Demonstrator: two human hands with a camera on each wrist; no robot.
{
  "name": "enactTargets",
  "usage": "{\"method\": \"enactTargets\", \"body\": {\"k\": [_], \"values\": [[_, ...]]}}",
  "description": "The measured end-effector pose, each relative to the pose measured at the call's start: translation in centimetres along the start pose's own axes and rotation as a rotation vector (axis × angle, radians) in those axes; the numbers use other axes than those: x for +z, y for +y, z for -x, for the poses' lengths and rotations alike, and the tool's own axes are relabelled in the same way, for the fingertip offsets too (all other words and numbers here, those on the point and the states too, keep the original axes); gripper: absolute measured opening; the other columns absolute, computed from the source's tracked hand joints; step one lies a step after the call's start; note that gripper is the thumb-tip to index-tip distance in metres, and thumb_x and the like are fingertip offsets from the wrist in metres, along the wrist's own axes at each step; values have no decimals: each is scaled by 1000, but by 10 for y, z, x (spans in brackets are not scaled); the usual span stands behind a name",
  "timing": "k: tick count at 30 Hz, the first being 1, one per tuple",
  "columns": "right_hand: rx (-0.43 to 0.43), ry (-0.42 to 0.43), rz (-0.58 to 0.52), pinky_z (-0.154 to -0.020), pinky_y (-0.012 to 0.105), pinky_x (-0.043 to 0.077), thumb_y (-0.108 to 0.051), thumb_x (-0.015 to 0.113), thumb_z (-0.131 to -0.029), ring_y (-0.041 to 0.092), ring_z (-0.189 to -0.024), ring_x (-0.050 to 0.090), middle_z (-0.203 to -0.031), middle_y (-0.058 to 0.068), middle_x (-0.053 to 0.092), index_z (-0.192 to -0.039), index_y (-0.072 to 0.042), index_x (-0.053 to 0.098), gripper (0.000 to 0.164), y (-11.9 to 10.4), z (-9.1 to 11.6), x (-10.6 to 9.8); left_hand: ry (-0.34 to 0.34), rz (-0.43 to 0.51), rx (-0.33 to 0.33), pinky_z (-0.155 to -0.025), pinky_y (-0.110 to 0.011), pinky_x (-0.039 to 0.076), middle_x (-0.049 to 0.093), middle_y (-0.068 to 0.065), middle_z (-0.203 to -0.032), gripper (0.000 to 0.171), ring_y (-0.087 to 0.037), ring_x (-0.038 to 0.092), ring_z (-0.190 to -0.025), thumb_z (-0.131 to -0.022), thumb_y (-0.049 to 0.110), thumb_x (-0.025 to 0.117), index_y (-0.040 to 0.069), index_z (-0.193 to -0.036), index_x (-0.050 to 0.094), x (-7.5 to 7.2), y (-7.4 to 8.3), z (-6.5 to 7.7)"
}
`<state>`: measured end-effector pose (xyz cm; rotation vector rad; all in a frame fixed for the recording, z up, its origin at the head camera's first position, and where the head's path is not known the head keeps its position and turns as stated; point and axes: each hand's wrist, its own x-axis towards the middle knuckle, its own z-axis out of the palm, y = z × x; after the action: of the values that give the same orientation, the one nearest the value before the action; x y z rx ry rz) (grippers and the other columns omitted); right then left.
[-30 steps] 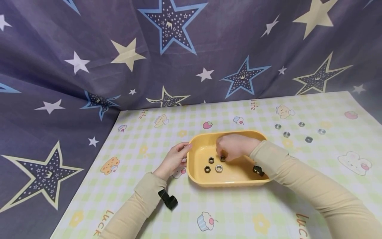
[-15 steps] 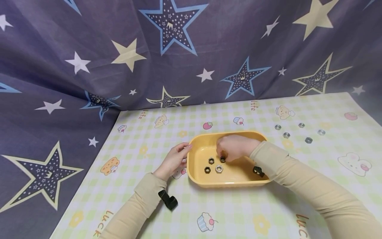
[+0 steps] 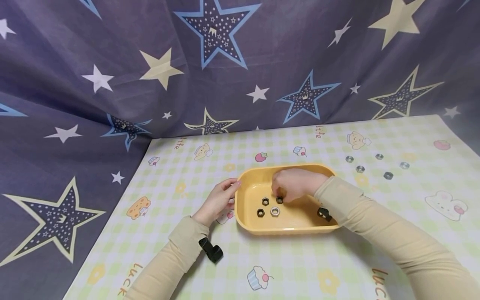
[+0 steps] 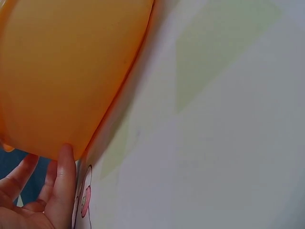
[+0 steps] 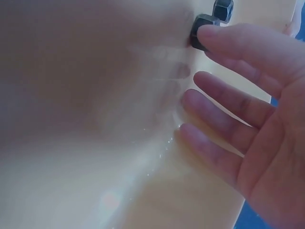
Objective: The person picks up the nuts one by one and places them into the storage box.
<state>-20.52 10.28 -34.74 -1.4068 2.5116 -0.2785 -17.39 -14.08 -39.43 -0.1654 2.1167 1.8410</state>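
Note:
A yellow plastic tray (image 3: 288, 229) stands on the table with several hex nuts inside. My left hand (image 3: 219, 199) is at the tray's left end, its fingertips touching the outer wall in the left wrist view. Inside the tray, my right hand (image 3: 294, 184) reaches down from the right. Its thumb and index finger pinch a dark hex nut (image 5: 204, 32); the other fingers are extended along the tray's surface. Near that nut lie a dark nut (image 3: 265, 201), another dark nut (image 3: 260, 213) and a silver nut (image 3: 275, 211).
Several loose nuts (image 3: 360, 169) lie on the table to the right, beyond the tray. A checked, cartoon-printed cloth (image 3: 195, 275) covers the table. Behind and to the left hangs a dark star-patterned curtain (image 3: 240, 91).

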Motion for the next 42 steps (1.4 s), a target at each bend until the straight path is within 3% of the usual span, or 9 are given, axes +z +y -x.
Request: {"method": "enactTargets", "body": {"k": [4, 11, 16, 26, 33, 42], "values": [[16, -3, -13, -77, 27, 50, 0, 69, -66, 12, -78, 52, -87, -2, 61, -90, -12, 72, 27, 0, 0, 0, -3, -18, -8, -59, -25, 53, 60, -2, -90, 34, -9, 57, -67, -98, 26, 52, 3, -123, 55, 0, 3, 3], [39, -9, -44, -84, 30, 50, -2, 70, -68, 15, -86, 57, -94, 1, 65, -94, -11, 72, 27, 1, 0, -2, -13, -41, -1, -62, -24, 53, 60, -7, -95, 34, -9, 58, -71, -99, 23, 49, 0, -123, 54, 5, 23, 23], [51, -17, -66, -88, 32, 50, -6, 71, -70, 17, -90, 59, -97, 2, 65, -96, -10, 72, 26, 1, 1, -4, -11, -48, -2, -63, -25, 54, 61, -9, -98, 34, -10, 60, -72, -99, 24, 50, 1, -124, 54, 5, 25, 25], [17, -3, -134, -85, 35, 51, -11, 64, -82, 19, -86, 62, -90, 3, 68, -90, -6, 71, 11, 7, 2, -7, -1, -55, -8, -62, -25, 54, 61, -8, -97, 34, -10, 59, -71, -99, 25, 50, 2, -123, 55, 5, 23, 23], [107, -34, -160, -90, 42, 49, -15, 64, -84, 27, -97, 61, -105, 13, 67, -111, 1, 65, 31, 4, 16, -25, 1, -59, -7, -62, -24, 54, 60, -7, -95, 33, -10, 59, -70, -99, 24, 50, 1, -122, 55, 5, 24, 24], [195, -16, -219, -93, 46, 47, -19, 64, -87, 29, -101, 59, -109, 15, 65, -120, 1, 60, 39, 6, 41, -43, -1, -58, -4, -60, -25, 54, 60, -5, -96, 36, -10, 59, -71, -98, 30, 51, 5, -123, 56, 0, 2, 0]]}}
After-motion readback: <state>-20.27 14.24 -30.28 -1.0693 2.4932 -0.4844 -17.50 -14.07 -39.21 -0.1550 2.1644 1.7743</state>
